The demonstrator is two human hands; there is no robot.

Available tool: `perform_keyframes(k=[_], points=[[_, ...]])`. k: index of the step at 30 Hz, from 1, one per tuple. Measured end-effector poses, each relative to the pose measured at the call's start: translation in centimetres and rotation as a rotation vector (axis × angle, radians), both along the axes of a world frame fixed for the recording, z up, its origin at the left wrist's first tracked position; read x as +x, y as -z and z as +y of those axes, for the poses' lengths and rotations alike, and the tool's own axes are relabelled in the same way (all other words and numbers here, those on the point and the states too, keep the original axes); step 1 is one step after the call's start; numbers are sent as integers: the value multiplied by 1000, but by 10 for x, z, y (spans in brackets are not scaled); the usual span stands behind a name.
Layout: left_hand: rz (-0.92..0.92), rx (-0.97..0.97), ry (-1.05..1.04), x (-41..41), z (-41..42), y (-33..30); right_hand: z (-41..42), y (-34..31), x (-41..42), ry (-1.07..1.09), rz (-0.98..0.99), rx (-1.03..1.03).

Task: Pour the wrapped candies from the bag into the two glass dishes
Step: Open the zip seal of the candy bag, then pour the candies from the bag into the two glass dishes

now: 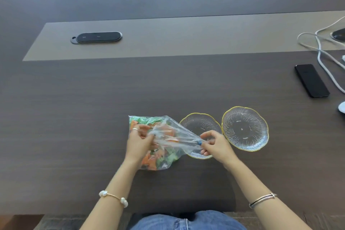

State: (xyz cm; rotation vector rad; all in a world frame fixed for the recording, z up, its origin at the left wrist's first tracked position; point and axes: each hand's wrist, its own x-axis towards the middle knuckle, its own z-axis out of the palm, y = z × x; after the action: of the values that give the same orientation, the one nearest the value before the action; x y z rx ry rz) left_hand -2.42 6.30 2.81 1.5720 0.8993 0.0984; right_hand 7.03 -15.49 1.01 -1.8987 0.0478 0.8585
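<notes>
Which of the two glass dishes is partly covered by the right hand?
The left dish, next to the candy bag: the right hand overlaps its near edge. The right dish lies fully uncovered.

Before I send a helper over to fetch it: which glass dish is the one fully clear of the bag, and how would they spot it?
On the dark table, look right of the candy bag, where two gold-rimmed glass dishes sit side by side. Take the right dish: unlike the left dish, nothing overlaps it, neither the bag's twisted neck nor the right hand.
</notes>
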Motion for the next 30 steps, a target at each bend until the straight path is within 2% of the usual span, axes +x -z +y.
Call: perform_keyframes(k=[4, 7, 10, 12, 14, 16, 17, 20, 21, 23, 27, 30], points=[[73, 28, 159, -7, 14, -5, 3, 0, 4, 52, -20, -70], [70, -48, 212, -4, 4, -12, 19, -3, -6, 26, -10, -111], [48, -215, 212, -5, 6, -18, 28, -6, -23, 38, -320, -262], [41, -242, 213, -8, 14, -19, 35, -17, -40, 141, -578, -223], [34, -250, 224, -13, 23, -18, 50, -31, -58, 77, -678, -120], [33, -170, 165, -18, 34, -11, 67, -38, -73, -148, -693, -137], [56, -55, 109, -20, 41, -5, 76, -36, -78, -259, -695, -201], [300, 312, 66, -29, 67, 18, 98, -27, -86, -373, -738, -366], [387, 327, 104, -31, 73, 25, 102, -27, -86, -346, -751, -377], [447, 229, 198, -32, 76, 34, 106, -29, -86, -289, -751, -376], [352, 130, 301, -23, 65, 35, 104, -34, -81, -195, -746, -349], [331, 65, 309, -13, 62, 33, 101, -39, -73, -138, -657, -366]])
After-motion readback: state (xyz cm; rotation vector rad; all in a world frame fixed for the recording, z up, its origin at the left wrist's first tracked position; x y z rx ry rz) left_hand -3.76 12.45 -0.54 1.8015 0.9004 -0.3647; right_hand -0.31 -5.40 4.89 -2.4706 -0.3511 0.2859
